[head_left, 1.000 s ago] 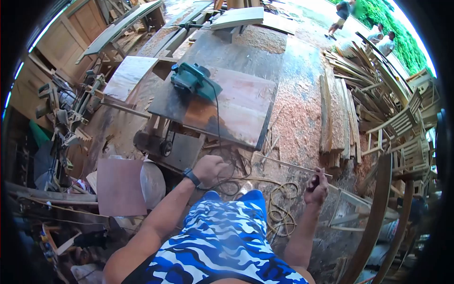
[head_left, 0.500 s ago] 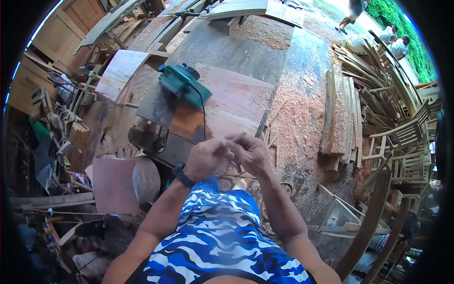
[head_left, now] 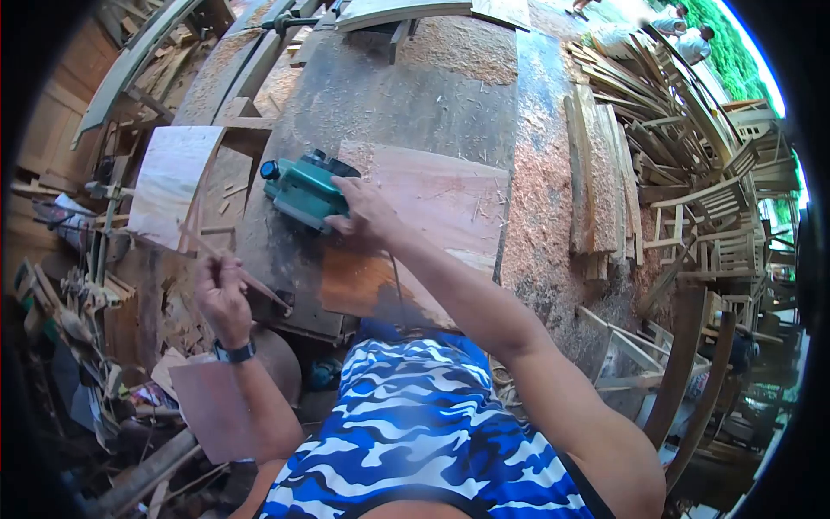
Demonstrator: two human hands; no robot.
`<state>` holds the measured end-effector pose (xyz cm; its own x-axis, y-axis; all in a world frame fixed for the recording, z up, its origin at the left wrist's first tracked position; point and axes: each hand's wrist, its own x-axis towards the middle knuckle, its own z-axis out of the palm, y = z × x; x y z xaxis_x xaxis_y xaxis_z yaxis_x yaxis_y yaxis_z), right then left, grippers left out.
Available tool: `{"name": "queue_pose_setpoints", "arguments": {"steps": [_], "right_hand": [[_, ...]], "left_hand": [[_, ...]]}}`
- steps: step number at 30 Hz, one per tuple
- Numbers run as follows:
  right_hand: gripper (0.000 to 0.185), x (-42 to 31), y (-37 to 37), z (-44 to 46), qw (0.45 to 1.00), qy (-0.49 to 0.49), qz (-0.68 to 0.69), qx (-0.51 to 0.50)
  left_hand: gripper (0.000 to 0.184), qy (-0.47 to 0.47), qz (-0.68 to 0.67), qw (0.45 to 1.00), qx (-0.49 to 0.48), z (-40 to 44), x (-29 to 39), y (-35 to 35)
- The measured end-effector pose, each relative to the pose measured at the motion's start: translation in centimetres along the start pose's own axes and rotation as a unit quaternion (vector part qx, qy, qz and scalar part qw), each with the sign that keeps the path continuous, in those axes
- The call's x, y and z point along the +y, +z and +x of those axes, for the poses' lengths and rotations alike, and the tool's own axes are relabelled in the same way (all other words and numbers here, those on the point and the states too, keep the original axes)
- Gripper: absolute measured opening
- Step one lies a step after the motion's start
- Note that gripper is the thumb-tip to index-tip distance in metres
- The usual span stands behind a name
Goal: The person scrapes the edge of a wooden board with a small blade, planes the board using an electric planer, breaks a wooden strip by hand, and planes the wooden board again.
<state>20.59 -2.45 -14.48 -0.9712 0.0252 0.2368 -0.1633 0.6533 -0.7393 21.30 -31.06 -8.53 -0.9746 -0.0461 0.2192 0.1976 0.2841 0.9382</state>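
My right hand (head_left: 367,214) reaches across the workbench (head_left: 389,104) and its fingers are closed on the rear end of a green power planer (head_left: 307,189). The planer rests at the left edge of a pinkish wooden board (head_left: 432,195). Away to the left, my left hand (head_left: 223,298), with a dark watch at the wrist, pinches a thin wooden stick (head_left: 251,281) that slants past the bench's near left corner. A dark cord hangs from the planer beneath my right forearm.
Stacked planks (head_left: 596,173) lie on the right beside wood shavings (head_left: 543,216), with wooden chairs (head_left: 722,203) beyond. A pale panel (head_left: 173,182) stands left of the bench. A reddish sheet (head_left: 212,406) is near my left forearm. People (head_left: 692,43) are at the far right.
My hands, together half a second ago, have separated. The right has reached forward onto the planer. The left has moved left with the stick, which my right hand held a second ago. The view has moved nearer the bench.
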Motion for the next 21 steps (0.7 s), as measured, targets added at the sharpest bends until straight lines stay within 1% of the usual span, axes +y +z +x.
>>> {"name": "queue_pose_setpoints", "arguments": {"steps": [1, 2, 3, 4, 6, 7, 8, 9, 10, 11, 12, 14, 15, 16, 18, 19, 20, 21], "right_hand": [[0.069, 0.0, 1.0, 1.8, 1.0, 0.015, -0.004, 0.0], [0.068, -0.3, 1.7, 3.4, 0.997, 0.061, 0.012, -0.047], [0.067, -0.1, 2.1, 5.0, 0.99, 0.103, 0.028, -0.093], [0.067, 0.2, 2.2, 6.2, 0.989, 0.112, 0.025, -0.093], [0.059, 1.0, 2.0, 8.0, 0.978, 0.109, 0.031, -0.176], [0.05, 1.2, 1.8, 9.1, 0.943, 0.183, 0.124, -0.25], [0.05, 1.5, 2.1, 9.6, 0.942, 0.189, 0.123, -0.249], [0.048, 1.8, 2.3, 10.2, 0.895, 0.232, 0.228, -0.304], [0.047, 2.0, 2.6, 10.8, 0.832, 0.27, 0.33, -0.354], [0.043, 1.8, 3.0, 11.5, 0.812, 0.286, 0.334, -0.383], [0.043, 1.6, 3.3, 11.5, 0.814, 0.287, 0.334, -0.379], [0.03, 0.5, 3.4, 10.7, 0.881, 0.262, 0.235, -0.317], [0.025, -1.5, 2.3, 9.8, 0.885, 0.29, 0.23, -0.283], [0.025, -2.4, 1.1, 8.8, 0.885, 0.291, 0.229, -0.284], [0.024, -3.3, -1.6, 6.2, 0.886, 0.334, 0.275, -0.168], [0.023, -3.3, -3.3, 4.7, 0.875, 0.35, 0.3, -0.15], [0.022, -3.3, -4.9, 3.1, 0.862, 0.365, 0.324, -0.134], [0.032, -3.6, -6.3, 1.5, 0.872, 0.368, 0.299, -0.12]], "left_hand": [[0.02, 0.004, -0.012, 0.999, 0.031, 1.2, -0.2, -0.9], [0.02, -0.005, -0.014, 1.0, 0.021, 2.2, -0.4, -1.9], [0.019, -0.018, -0.012, 0.999, 0.042, 3.3, -0.7, -2.9], [0.019, -0.031, -0.011, 0.997, 0.065, 4.3, -1.3, -3.8], [0.014, -0.067, -0.037, 0.994, 0.072, 6.2, -3.4, -5.8], [0.01, -0.071, -0.036, 0.992, 0.093, 6.7, -3.8, -5.9], [0.01, -0.074, -0.039, 0.993, 0.089, 7.4, -4.2, -5.8], [0.013, -0.063, -0.047, 0.991, 0.103, 8.1, -4.5, -5.7], [0.017, -0.053, -0.056, 0.99, 0.12, 8.5, -4.7, -5.5], [0.025, -0.054, -0.021, 0.991, 0.121, 9.0, -4.4, -4.8], [0.025, -0.053, -0.023, 0.991, 0.117, 9.6, -4.3, -4.4], [0.027, -0.019, -0.045, 0.995, 0.088, 11.3, -4.0, -3.1], [0.028, -0.009, -0.062, 0.995, 0.081, 11.9, -3.2, -2.4], [0.028, -0.011, -0.063, 0.995, 0.081, 12.5, -2.7, -1.7], [0.028, -0.025, -0.107, 0.992, 0.059, 14.0, -1.9, -0.8], [0.026, -0.007, -0.135, 0.99, 0.038, 14.7, -2.1, -0.5], [0.021, 0.031, -0.113, 0.993, 0.014, 14.8, -1.0, 0.2], [0.019, 0.051, -0.111, 0.992, -0.006, 14.9, -0.1, 0.9]]}}
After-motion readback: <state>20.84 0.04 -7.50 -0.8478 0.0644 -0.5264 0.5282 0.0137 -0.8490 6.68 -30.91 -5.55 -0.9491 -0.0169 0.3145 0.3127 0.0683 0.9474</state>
